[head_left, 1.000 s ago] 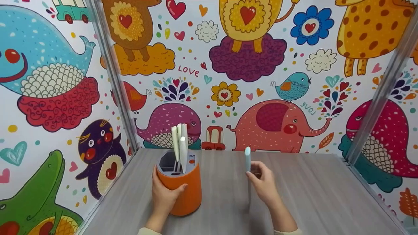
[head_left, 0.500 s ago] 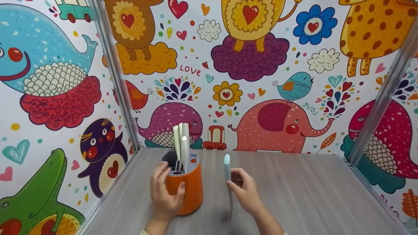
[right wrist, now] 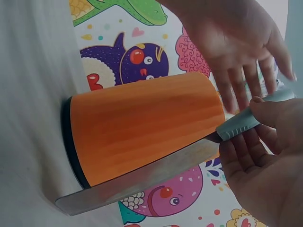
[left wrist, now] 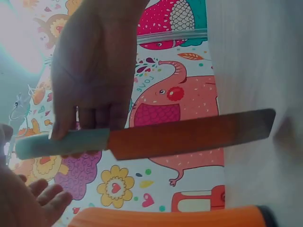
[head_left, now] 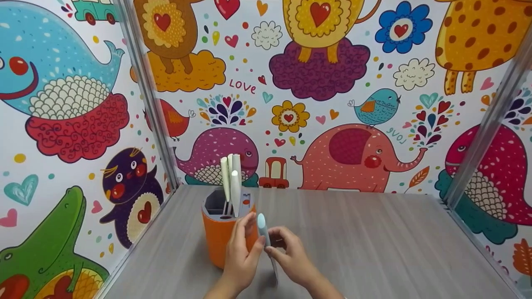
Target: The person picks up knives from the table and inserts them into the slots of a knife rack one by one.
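Note:
In the head view a kitchen knife (head_left: 263, 227) with a pale blue handle points blade-down, its tip low over the table. My right hand (head_left: 291, 251) pinches the handle between thumb and fingers. The broad, blunt-ended blade (right wrist: 142, 182) shows along its length in the right wrist view. My left hand (head_left: 243, 253) is just left of the handle, its fingers extended and holding nothing; its palm (right wrist: 236, 38) faces the knife. Behind that hand stands an orange knife block (head_left: 214, 241) with a grey slotted top. Several pale-handled knives (head_left: 235, 187) stick up from it.
A grey wood-grain table (head_left: 374, 241) bears the block left of middle. Cartoon-printed panels (head_left: 291, 83) enclose the back and both sides, joined by metal corner posts (head_left: 147, 91).
My right hand has brought the knife leftward, close to the block. My left hand has let go of the block's side and moved right, beside the knife handle.

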